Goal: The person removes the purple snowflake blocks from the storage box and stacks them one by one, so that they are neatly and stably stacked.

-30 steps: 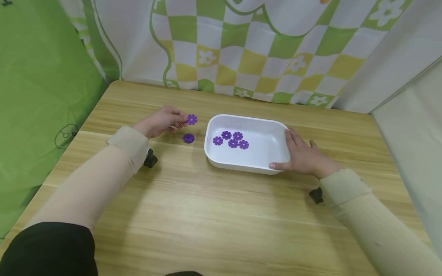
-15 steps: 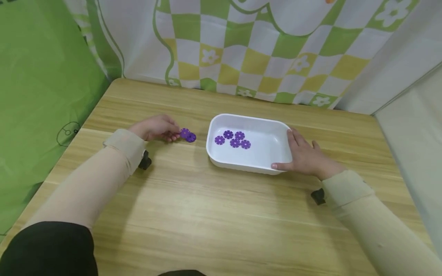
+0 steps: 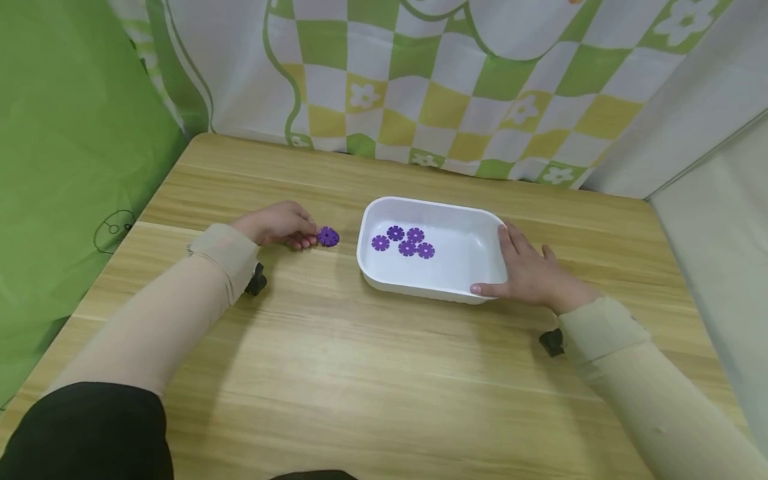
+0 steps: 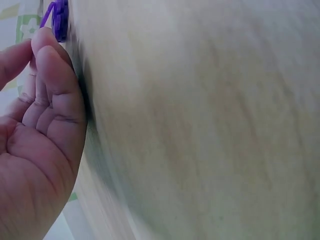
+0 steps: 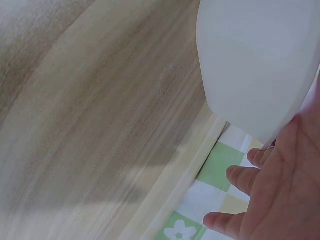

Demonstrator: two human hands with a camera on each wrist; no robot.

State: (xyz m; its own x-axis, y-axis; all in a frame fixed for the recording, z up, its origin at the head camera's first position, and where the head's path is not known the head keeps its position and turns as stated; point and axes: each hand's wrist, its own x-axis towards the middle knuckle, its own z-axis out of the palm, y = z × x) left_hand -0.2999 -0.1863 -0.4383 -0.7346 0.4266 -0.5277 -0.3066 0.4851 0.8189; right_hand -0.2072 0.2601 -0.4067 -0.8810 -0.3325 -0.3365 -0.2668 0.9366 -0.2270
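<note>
My left hand (image 3: 281, 224) pinches a thin purple notched disc (image 4: 47, 14) between thumb and fingertips, seen edge-on in the left wrist view. Close against it is a darker, thicker-looking purple disc (image 4: 60, 21) low over the table; in the head view the two overlap as one purple shape (image 3: 328, 237) left of the tray. My right hand (image 3: 531, 270) grips the right end of the white plastic tray (image 3: 429, 290), thumb over the front rim and a finger at the back corner. In the right wrist view, other fingers (image 5: 242, 179) extend outside the tray wall.
Several purple notched discs (image 3: 407, 248) lie flat in the left half of the tray. The wooden table (image 3: 336, 373) ends at a green-and-white checked curtain (image 3: 444, 107) behind and a green sheet (image 3: 72, 173) at left.
My left hand has come down toward the front with its disc, from apart and behind the other disc to overlapping it. The right hand and tray stay in place.
</note>
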